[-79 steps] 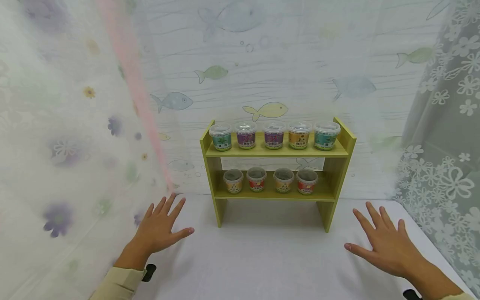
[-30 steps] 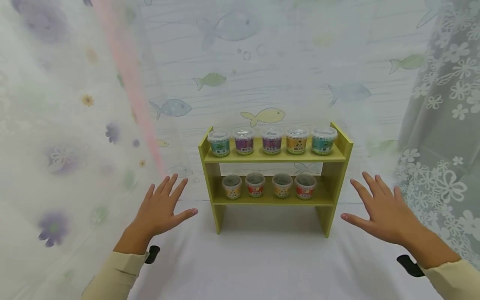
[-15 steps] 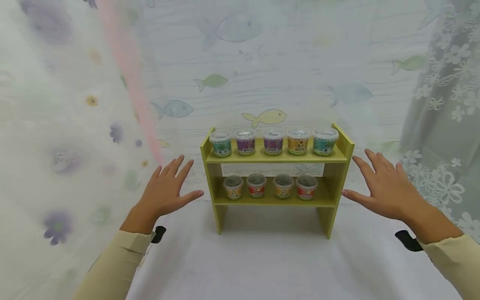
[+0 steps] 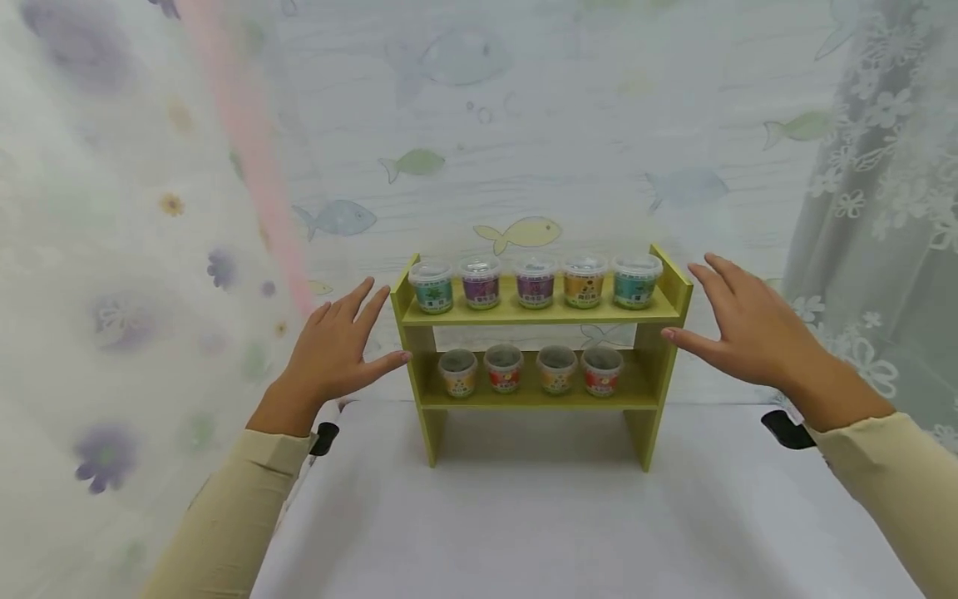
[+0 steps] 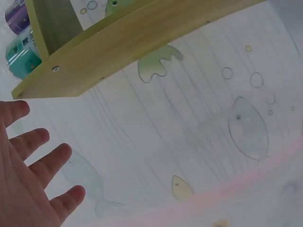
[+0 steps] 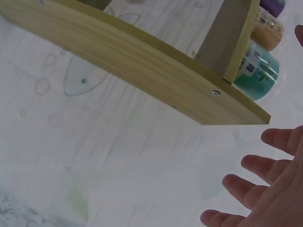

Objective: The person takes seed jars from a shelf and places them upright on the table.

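A yellow-green two-tier wooden shelf (image 4: 539,400) stands on the white table against the back cloth. Several lidded cups, such as the teal cup (image 4: 635,287) at the right end, line its upper tier. Along the lower tier are several smaller cups, among them a red-labelled cup (image 4: 601,378). My left hand (image 4: 329,345) is held in the air at the shelf's left side, fingers spread. At the right side hovers my right hand (image 4: 756,329), its fingers stretched out too. Both wrist views show a gap between the fingers and the side panels (image 5: 109,52). Neither hand holds anything.
White tablecloth (image 4: 516,524) spreads in front of the shelf. Behind hangs a cloth printed with fish (image 4: 527,232). A flowered curtain (image 4: 105,333) closes the left side, a lace curtain (image 4: 861,249) the right.
Both hands have risen and moved forward from low over the table to the level of the shelf's upper part, drawing nearer to its sides. The shelf and cups stay put.
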Motion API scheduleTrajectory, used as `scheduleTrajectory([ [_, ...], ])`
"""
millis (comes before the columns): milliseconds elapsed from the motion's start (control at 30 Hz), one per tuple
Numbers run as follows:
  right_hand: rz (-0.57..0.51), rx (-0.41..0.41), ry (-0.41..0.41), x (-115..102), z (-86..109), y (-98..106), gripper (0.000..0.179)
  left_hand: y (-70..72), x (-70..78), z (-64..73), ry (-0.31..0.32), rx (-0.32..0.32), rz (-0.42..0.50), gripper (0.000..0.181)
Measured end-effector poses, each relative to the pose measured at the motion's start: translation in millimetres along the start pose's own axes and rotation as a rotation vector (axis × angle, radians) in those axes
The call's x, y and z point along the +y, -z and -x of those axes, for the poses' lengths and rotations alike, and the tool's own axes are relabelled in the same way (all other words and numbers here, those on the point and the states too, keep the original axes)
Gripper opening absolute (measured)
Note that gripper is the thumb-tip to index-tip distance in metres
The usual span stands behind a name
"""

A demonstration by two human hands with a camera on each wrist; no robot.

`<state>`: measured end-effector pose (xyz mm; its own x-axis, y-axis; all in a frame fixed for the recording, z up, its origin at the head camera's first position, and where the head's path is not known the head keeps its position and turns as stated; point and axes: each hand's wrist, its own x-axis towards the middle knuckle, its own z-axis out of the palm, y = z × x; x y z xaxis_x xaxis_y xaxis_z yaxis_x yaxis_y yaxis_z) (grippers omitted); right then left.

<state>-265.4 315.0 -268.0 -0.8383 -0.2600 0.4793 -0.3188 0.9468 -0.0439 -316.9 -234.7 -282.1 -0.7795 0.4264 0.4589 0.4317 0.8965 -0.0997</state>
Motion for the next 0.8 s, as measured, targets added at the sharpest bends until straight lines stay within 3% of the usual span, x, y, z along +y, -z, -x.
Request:
scheduleTrajectory([
  [300,-0.121,-0.05,-0.025,-11.2,-26.8,12.1,0.1,3.2,6.2,-18.7,-0.054,0.083,-0.002,0.102],
  [800,-0.351,-0.071,-0.087,-13.0,-59.2,6.6,0.078,-6.6,12.3,-28.9,-0.172,0.257,0.039,0.08],
])
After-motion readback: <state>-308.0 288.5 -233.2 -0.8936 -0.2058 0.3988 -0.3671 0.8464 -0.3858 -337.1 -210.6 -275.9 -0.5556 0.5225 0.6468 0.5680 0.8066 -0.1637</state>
